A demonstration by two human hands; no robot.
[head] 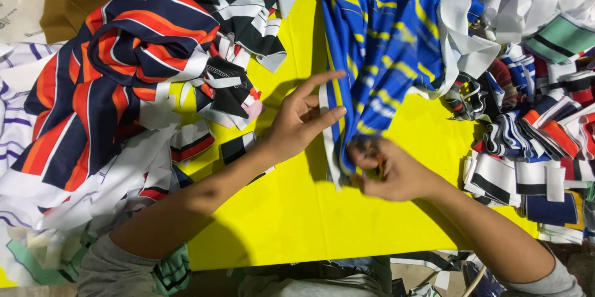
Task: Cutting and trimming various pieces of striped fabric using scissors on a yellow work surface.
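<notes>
The right hand (387,170) was clenched in a tight grip on the lower edge of a blue cloth with yellow stripes (387,43), something small and reddish showing between its blurred fingers, too unclear to tell what. The left hand (300,120) lay open just beside it, fingers stretched flat against the cloth's white-edged left border, pressing rather than clutching. The cloth ran from both hands up to the far edge of the yellow surface (291,210) and lay bunched there. To the left sat a heap of navy, orange and white striped cloth (105,80), with black and white striped pieces (242,0) beyond it. To the right lay a pile of folded striped collar strips (533,148), close to the right forearm.
</notes>
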